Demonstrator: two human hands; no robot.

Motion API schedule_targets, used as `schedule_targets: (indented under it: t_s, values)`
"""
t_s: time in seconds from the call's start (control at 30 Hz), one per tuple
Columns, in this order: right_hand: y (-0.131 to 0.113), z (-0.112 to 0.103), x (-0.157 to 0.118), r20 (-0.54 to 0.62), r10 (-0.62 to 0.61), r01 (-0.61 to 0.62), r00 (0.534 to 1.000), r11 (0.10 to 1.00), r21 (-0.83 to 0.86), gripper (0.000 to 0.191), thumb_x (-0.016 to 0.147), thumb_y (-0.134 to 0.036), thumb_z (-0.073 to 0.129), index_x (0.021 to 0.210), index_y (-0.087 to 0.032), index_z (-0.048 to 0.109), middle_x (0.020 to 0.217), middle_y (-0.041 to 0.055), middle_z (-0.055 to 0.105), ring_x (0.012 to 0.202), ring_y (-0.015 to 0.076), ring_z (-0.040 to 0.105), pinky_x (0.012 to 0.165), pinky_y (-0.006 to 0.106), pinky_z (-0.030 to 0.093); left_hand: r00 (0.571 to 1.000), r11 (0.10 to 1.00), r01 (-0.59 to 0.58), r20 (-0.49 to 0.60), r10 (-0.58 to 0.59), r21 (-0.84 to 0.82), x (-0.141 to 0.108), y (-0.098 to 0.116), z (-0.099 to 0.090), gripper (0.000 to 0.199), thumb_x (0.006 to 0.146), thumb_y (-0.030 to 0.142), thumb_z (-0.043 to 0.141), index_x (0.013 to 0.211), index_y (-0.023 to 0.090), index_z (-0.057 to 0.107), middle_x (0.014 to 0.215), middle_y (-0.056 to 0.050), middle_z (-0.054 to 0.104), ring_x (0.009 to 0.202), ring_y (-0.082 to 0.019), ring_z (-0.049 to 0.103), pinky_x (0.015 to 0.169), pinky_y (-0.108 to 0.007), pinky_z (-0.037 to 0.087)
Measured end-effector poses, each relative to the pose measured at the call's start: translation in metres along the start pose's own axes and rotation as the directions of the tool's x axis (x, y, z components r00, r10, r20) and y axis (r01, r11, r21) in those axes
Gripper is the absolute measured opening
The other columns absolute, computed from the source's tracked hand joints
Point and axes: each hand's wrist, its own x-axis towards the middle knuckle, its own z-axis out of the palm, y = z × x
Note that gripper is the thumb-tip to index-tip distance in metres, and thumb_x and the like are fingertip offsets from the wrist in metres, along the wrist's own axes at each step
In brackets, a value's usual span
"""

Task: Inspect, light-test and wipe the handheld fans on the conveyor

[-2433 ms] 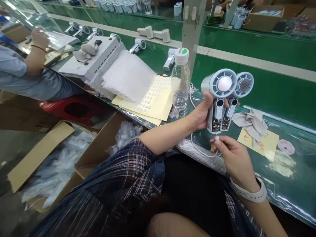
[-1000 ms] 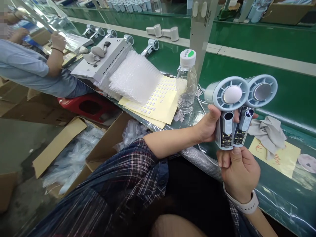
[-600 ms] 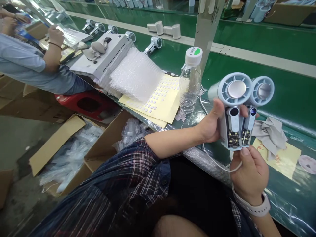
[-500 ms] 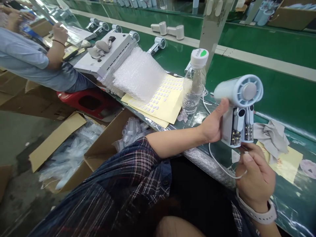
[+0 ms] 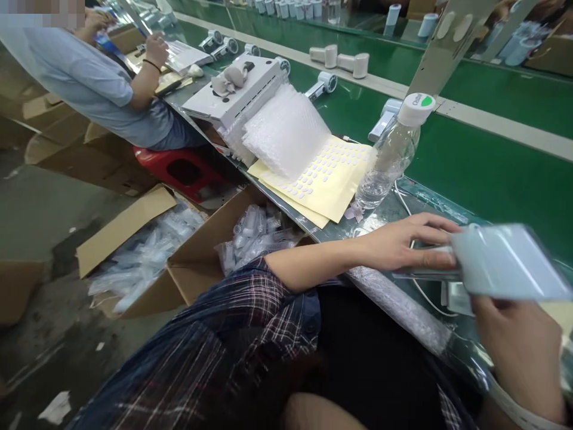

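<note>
My left hand (image 5: 414, 243) is closed around the handle of a light-blue handheld fan (image 5: 505, 263), which lies tilted sideways above the bench. The fan's head points right and is blurred by motion. Under the head, my right hand (image 5: 517, 343) has its fingers curled against it, partly hidden by the fan. A white cable (image 5: 405, 206) runs down behind my left hand and loops below the fan; whether its end touches the fan I cannot tell. Left of my hands stands a clear water bottle (image 5: 387, 161) with a white cap.
Yellow sticker sheets (image 5: 344, 188) and bubble wrap sheets (image 5: 286, 134) lie left of the bottle, beside a white box (image 5: 233, 89). More fans (image 5: 322, 85) rest on the green bench. Cartons (image 5: 188, 278) of bagged parts stand below. A co-worker (image 5: 89, 77) sits at far left.
The fan has turned from upright to sideways and moved lower and right. My right hand has gone from the cable at the fan's base to its head. The view has shifted.
</note>
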Motion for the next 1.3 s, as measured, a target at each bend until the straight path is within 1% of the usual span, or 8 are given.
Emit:
schedule_targets:
  t_s: [0.2, 0.37, 0.47, 0.63, 0.83, 1.0, 1.17, 1.3]
  values:
    - [-0.075, 0.014, -0.019, 0.267, -0.141, -0.035, 0.953, 0.826, 0.562, 0.058, 0.091, -0.068, 0.07, 0.128, -0.023, 0.068, 0.114, 0.0167, 0.08, 0.11, 0.0401, 0.077, 0.097, 0.057, 0.064, 0.981, 0.994, 0.026, -0.194, -0.005, 0.107, -0.031, -0.007, 0.015, 0.058, 0.112, 0.059, 0.037, 0.123, 0.016, 0.075, 0.158, -0.015, 0.057, 0.155, -0.028, 0.048, 0.136, -0.045, 0.035]
    - [-0.074, 0.013, -0.029, 0.477, -0.101, -0.353, 0.873, 0.545, 0.761, 0.058, 0.078, -0.063, 0.092, 0.116, -0.024, 0.074, 0.109, 0.0148, 0.085, 0.097, 0.0358, 0.084, 0.082, 0.044, 0.072, 1.0, 0.894, 0.011, 0.012, -0.018, 0.448, -0.057, 0.015, -0.067, 0.032, 0.109, 0.042, 0.057, 0.109, 0.02, 0.081, 0.121, -0.009, 0.079, 0.116, -0.02, 0.073, 0.11, -0.036, 0.057]
    - [-0.068, 0.004, -0.034, 0.453, -0.069, -0.4, 0.889, 0.365, 0.841, 0.066, 0.071, -0.06, 0.1, 0.123, -0.026, 0.076, 0.112, 0.0131, 0.086, 0.094, 0.0335, 0.086, 0.078, 0.039, 0.073, 0.871, 0.622, 0.343, -0.486, 0.071, 0.704, -0.071, 0.005, -0.129, 0.023, 0.107, 0.028, 0.057, 0.112, 0.02, 0.079, 0.12, -0.009, 0.075, 0.109, -0.02, 0.07, 0.101, -0.037, 0.058]
    - [-0.08, -0.009, -0.038, 0.448, -0.092, -0.423, 0.889, 0.206, 0.882, 0.064, 0.064, -0.057, 0.104, 0.118, -0.029, 0.083, 0.096, 0.0083, 0.087, 0.081, 0.0298, 0.086, 0.071, 0.033, 0.073, 0.832, 0.236, 0.55, -0.55, -0.069, 0.801, -0.079, -0.044, -0.167, 0.022, 0.099, 0.017, 0.065, 0.114, 0.018, 0.081, 0.121, -0.014, 0.071, 0.119, -0.03, 0.062, 0.109, -0.048, 0.054]
    - [-0.083, -0.014, -0.043, 0.433, -0.085, -0.405, 0.897, 0.229, 0.885, 0.061, 0.064, -0.059, 0.103, 0.114, -0.029, 0.085, 0.092, 0.0087, 0.087, 0.077, 0.0289, 0.085, 0.07, 0.033, 0.072, 0.835, 0.233, 0.541, -0.549, -0.035, 0.808, -0.079, -0.064, -0.17, 0.016, 0.1, 0.014, 0.061, 0.107, 0.019, 0.074, 0.117, -0.014, 0.071, 0.115, -0.029, 0.06, 0.106, -0.046, 0.051]
    - [-0.079, -0.009, -0.044, 0.387, -0.036, -0.359, 0.922, 0.301, 0.884, 0.061, 0.067, -0.057, 0.103, 0.117, -0.027, 0.084, 0.096, 0.0096, 0.087, 0.08, 0.0269, 0.085, 0.07, 0.029, 0.071, 0.803, 0.38, 0.471, -0.565, 0.19, 0.796, -0.073, -0.025, -0.142, 0.008, 0.1, 0.014, 0.063, 0.096, 0.022, 0.065, 0.105, -0.009, 0.071, 0.105, -0.025, 0.061, 0.096, -0.043, 0.053]
    - [-0.081, -0.007, -0.04, 0.34, 0.004, -0.316, 0.94, 0.379, 0.87, 0.062, 0.064, -0.055, 0.105, 0.115, -0.025, 0.084, 0.095, 0.008, 0.087, 0.072, 0.0202, 0.08, 0.065, 0.023, 0.068, 0.936, 0.64, -0.102, -0.144, 0.32, 0.762, -0.07, 0.061, -0.06, 0.021, 0.11, 0.041, 0.058, 0.098, 0.025, 0.065, 0.117, -0.007, 0.07, 0.115, -0.02, 0.066, 0.105, -0.039, 0.057]
    - [-0.085, -0.009, -0.039, 0.32, 0.03, -0.302, 0.947, 0.424, 0.854, 0.06, 0.058, -0.048, 0.108, 0.108, -0.026, 0.083, 0.09, 0.0046, 0.086, 0.069, 0.0193, 0.078, 0.061, 0.023, 0.066, 0.961, 0.655, -0.258, 0.117, 0.251, 0.71, -0.064, 0.091, -0.019, 0.016, 0.11, 0.032, 0.058, 0.104, 0.023, 0.069, 0.132, -0.011, 0.069, 0.128, -0.021, 0.064, 0.116, -0.04, 0.054]
